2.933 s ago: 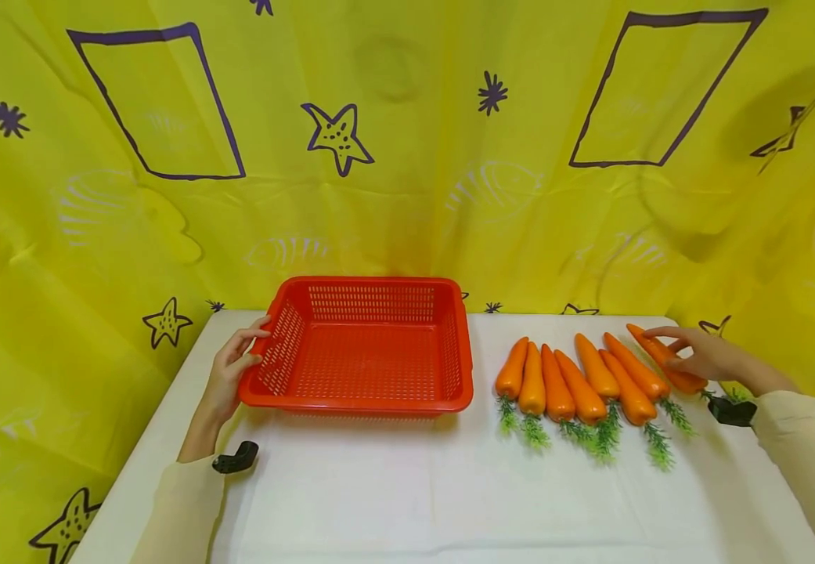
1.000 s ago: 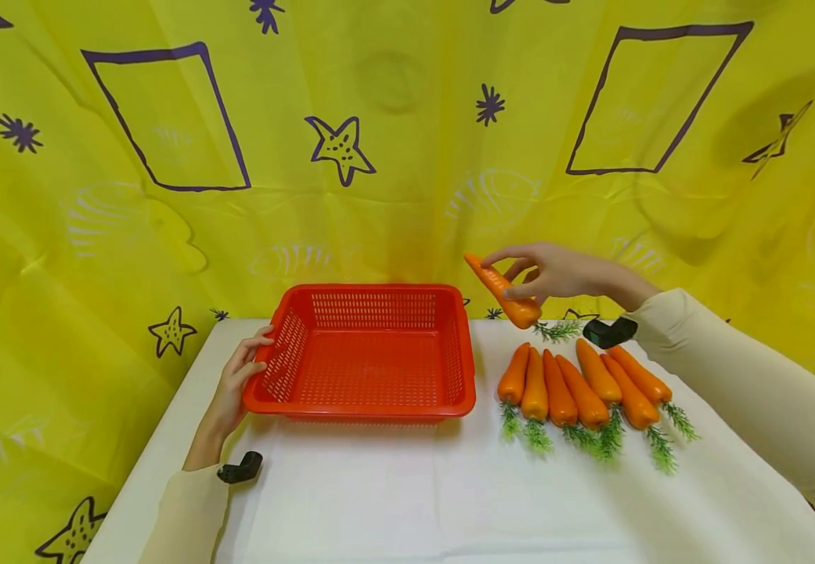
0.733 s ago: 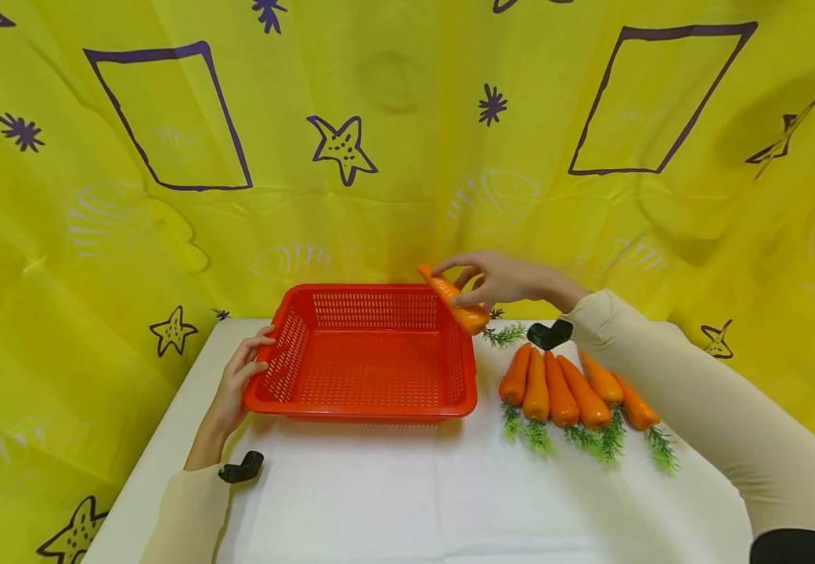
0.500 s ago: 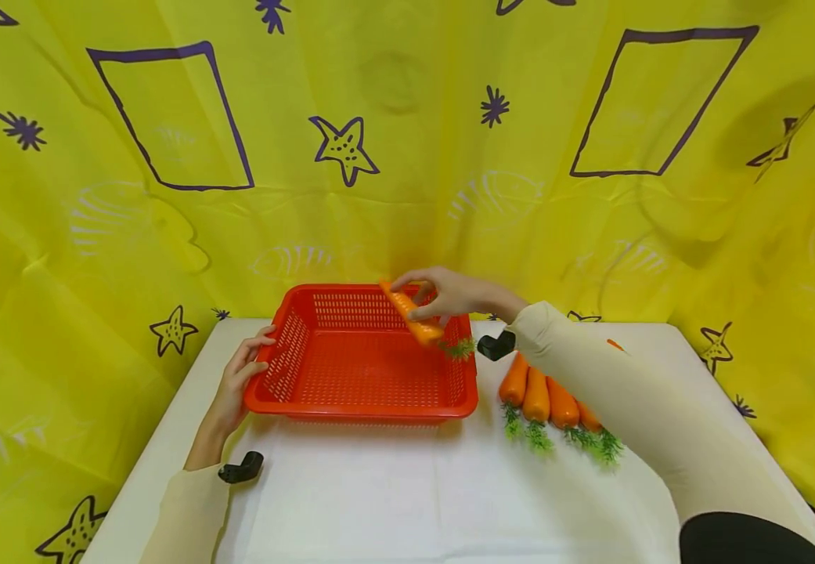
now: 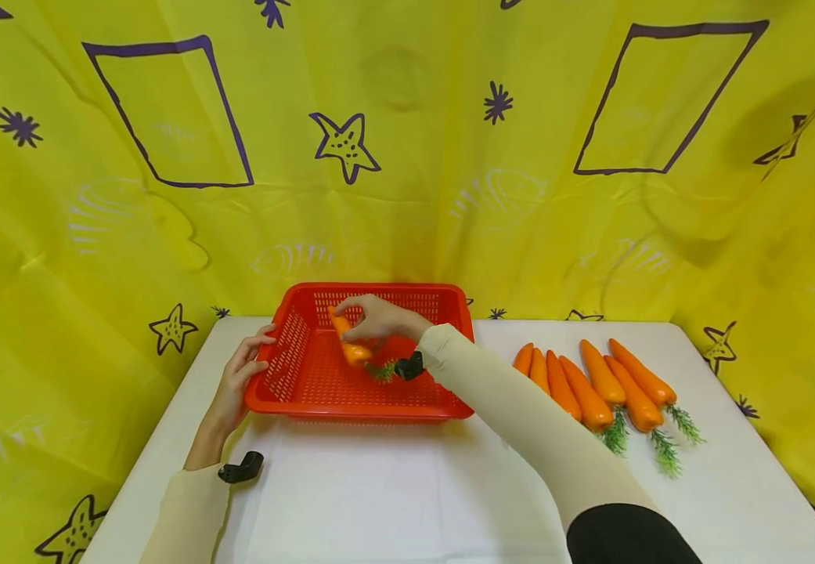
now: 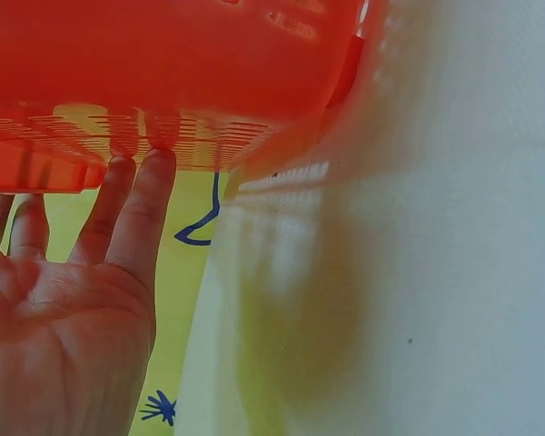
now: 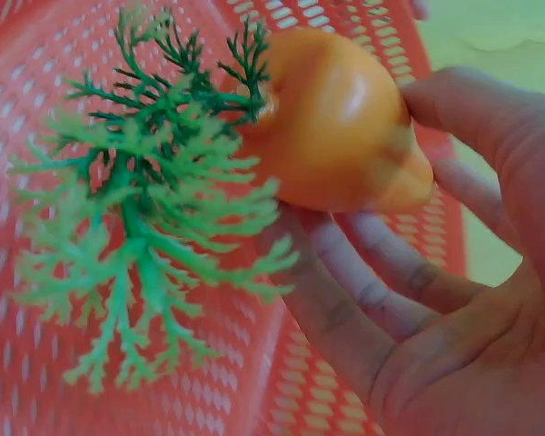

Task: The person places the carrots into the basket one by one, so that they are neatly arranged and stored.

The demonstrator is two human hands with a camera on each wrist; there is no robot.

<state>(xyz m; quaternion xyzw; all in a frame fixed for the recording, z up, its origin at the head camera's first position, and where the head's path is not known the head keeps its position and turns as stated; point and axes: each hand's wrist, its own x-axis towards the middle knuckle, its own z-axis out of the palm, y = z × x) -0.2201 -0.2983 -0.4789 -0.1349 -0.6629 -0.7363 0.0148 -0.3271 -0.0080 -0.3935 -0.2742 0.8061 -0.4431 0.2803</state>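
Note:
My right hand [image 5: 382,319] pinches an orange carrot [image 5: 356,353] inside the red plastic basket [image 5: 359,410], toward its left half. Seen from the right wrist, thumb and fingers lie on either side of the carrot's thick end [image 7: 331,118], and its green fronds [image 7: 141,236] spread over the mesh. At the basket's left side, my left hand [image 5: 231,380] rests with straight fingers against the wall. Its fingertips touch the slotted side from outside in the left wrist view, under the red rim.
Several more carrots [image 5: 636,372] lie in a row on the white table [image 5: 351,486], right of the basket. My right sleeve [image 5: 520,415] passes in front of some of them. A patterned yellow curtain [image 5: 407,219] hangs close behind the basket.
My right hand has lifted the rightmost carrot off the table, carried it left over the basket's right rim and lowered it inside. The left hand stays at the basket's side.

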